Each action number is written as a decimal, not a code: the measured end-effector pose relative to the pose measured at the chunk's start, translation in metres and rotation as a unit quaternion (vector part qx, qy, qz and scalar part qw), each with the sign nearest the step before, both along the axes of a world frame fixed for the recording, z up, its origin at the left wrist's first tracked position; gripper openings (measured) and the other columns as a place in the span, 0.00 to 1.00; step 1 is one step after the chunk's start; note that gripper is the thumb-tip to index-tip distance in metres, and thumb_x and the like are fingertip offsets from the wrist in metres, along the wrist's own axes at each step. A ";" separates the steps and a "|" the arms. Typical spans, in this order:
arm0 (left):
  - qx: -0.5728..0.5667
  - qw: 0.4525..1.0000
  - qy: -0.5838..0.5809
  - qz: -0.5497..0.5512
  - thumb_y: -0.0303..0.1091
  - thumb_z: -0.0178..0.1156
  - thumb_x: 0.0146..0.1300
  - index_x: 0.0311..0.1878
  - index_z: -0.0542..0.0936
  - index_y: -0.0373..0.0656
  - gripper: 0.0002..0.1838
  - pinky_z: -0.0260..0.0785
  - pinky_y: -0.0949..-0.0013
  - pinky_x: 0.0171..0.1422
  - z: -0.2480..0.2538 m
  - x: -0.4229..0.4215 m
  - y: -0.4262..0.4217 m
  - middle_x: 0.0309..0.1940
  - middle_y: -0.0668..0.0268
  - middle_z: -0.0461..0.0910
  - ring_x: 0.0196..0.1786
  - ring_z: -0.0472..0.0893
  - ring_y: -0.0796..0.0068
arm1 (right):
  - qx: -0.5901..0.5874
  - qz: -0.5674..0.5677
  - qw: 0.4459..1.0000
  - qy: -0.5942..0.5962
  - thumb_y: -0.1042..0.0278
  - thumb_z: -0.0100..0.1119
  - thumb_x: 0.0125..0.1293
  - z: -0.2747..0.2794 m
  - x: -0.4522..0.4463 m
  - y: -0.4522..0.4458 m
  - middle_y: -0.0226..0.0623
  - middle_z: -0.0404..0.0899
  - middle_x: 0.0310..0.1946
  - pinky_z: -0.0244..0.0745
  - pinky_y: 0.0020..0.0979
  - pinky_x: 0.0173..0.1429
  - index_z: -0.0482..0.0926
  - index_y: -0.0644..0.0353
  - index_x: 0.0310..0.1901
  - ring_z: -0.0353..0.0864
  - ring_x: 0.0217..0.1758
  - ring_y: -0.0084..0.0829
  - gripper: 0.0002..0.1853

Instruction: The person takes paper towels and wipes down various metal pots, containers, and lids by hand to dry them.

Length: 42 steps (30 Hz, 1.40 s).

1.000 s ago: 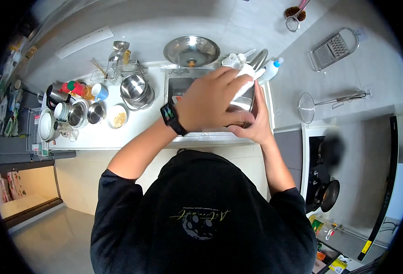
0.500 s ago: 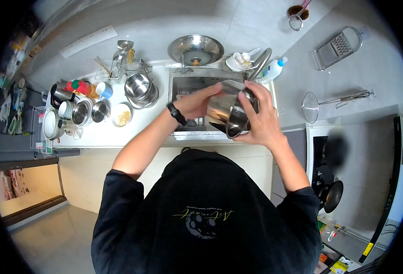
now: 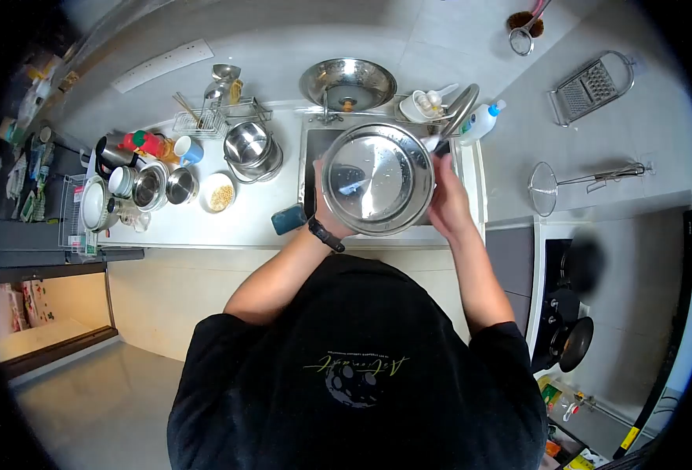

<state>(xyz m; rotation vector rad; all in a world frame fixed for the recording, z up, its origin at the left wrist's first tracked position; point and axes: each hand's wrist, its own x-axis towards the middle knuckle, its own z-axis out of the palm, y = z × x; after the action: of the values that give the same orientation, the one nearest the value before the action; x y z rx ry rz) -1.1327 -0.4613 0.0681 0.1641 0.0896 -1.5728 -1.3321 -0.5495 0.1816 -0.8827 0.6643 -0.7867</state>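
Note:
A round steel pot (image 3: 378,178) is held over the sink (image 3: 314,145), its shiny inside facing up with droplets on it. My left hand (image 3: 328,205) grips its left side, most of the fingers hidden by the pot. On the right side, my right hand (image 3: 448,200) holds the pot, fingers pointing up along its wall. The curved faucet (image 3: 462,110) stands just behind the pot's right edge.
Left of the sink are nested steel pots (image 3: 253,153), a bowl of grains (image 3: 219,193), a blue mug (image 3: 188,150) and a dark green object (image 3: 289,219). A steel basin (image 3: 349,81) leans behind; a soap bottle (image 3: 483,121) stands right. Pans (image 3: 574,343) lie on the stove.
The pot has turned from its side to face up, and my hands have moved to its left and right sides. A dark green object now shows beside my left wrist.

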 end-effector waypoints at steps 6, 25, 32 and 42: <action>-0.155 0.984 0.041 -0.078 0.66 0.49 0.72 0.67 0.74 0.42 0.37 0.73 0.55 0.67 0.044 0.001 0.013 0.62 0.58 0.79 0.61 0.80 0.60 | -0.027 0.046 0.998 0.030 0.59 0.54 0.80 -0.008 0.002 -0.002 0.26 0.85 0.33 0.69 0.16 0.32 0.85 0.63 0.50 0.77 0.28 0.12 0.16; -0.211 0.528 -0.799 0.195 0.60 0.80 0.26 0.81 0.53 0.38 0.76 0.45 0.50 0.83 0.122 -0.009 0.030 0.74 0.41 0.52 0.77 0.56 0.37 | -0.148 0.140 0.979 -0.003 0.42 0.88 0.36 0.071 -0.011 0.045 0.44 0.49 0.81 0.62 0.37 0.77 0.34 0.51 0.84 0.57 0.82 0.37 0.82; -0.212 0.566 -0.785 0.134 0.53 0.82 0.31 0.78 0.60 0.46 0.66 0.52 0.50 0.80 0.135 -0.008 0.030 0.73 0.43 0.55 0.75 0.60 0.38 | -0.224 0.143 0.963 0.049 0.58 0.86 0.37 0.068 -0.017 0.043 0.44 0.52 0.79 0.57 0.39 0.80 0.44 0.56 0.83 0.55 0.82 0.38 0.74; -0.153 0.449 -0.867 0.151 0.44 0.79 0.49 0.79 0.63 0.45 0.54 0.60 0.49 0.77 0.164 -0.022 0.040 0.75 0.42 0.62 0.79 0.61 0.39 | -0.544 -0.022 0.756 0.364 0.60 0.86 0.31 0.084 -0.006 0.040 0.53 0.56 0.75 0.61 0.48 0.77 0.55 0.55 0.80 0.59 0.75 0.58 0.70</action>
<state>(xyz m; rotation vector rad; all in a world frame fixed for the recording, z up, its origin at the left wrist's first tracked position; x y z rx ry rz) -1.1547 -0.4214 0.2321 1.3061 -1.6870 -0.3765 -1.3378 -0.5099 0.2652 -2.3403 0.8915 -0.8481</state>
